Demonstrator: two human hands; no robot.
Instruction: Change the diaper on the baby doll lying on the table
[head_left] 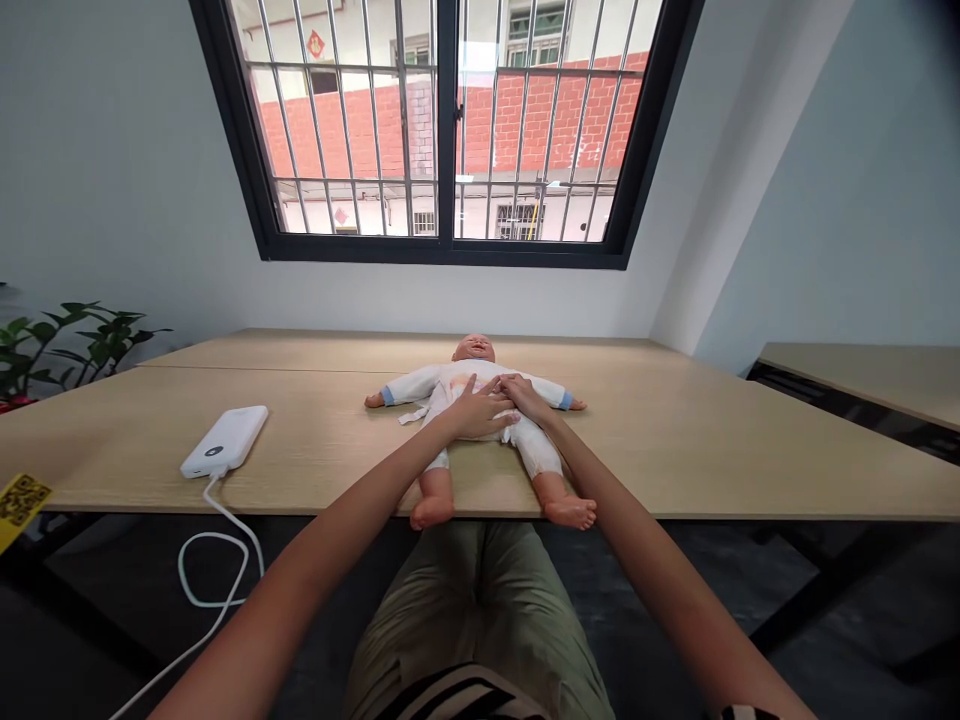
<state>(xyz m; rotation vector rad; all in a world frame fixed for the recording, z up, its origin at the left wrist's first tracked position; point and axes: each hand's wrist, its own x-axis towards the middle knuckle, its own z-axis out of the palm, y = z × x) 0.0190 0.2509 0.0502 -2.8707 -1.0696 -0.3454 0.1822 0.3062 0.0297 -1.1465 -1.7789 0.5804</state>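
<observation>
1. Plainly, one white-suited, blue-cuffed baby doll (452, 378) lies face-up on one pale wood-grain table (697, 435).
2. Left hand (482, 411) lies spread on its belly; right hand (524, 393) curls there, grip I cannot tell.
3. One yellow QR-code label (22, 503).

On the table (697, 440), left side: power bank (227, 437); over the front edge: cable (228, 603); at the left front corner: tag (22, 503). Behind the table: window (448, 130); past its left end: plant (101, 345); to its right: second table (870, 377).
</observation>
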